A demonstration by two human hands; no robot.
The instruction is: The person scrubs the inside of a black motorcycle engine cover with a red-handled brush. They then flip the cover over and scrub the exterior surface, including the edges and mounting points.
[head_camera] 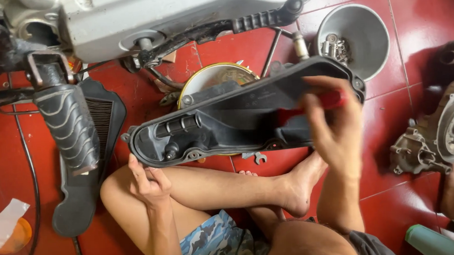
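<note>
A long black plastic cover is held up over the person's bare crossed legs, its hollow inner side turned toward the camera, showing ribs, screw bosses and a short corrugated tube near its left end. The left hand grips the cover's lower left edge, fingers curled tight around the rim with the thumb up against the outside. The right hand is at the cover's right end, fingers closed around a red-handled tool (probably a screwdriver, though motion blur hides the tip) that reaches into the cover's cavity. Behind the cover a round yellow-rimmed tin lies on the red tiled floor, and beside it, to the right, a grey metal bowl holds small bolts and nuts. A small spanner lies on the tiles just under the cover's lower edge. Above is the grey engine casing of a scooter with a black kick lever across it, and a ribbed black footrest hangs at the left. At the right edge stands a bare metal engine case, well apart from the hands.
</note>
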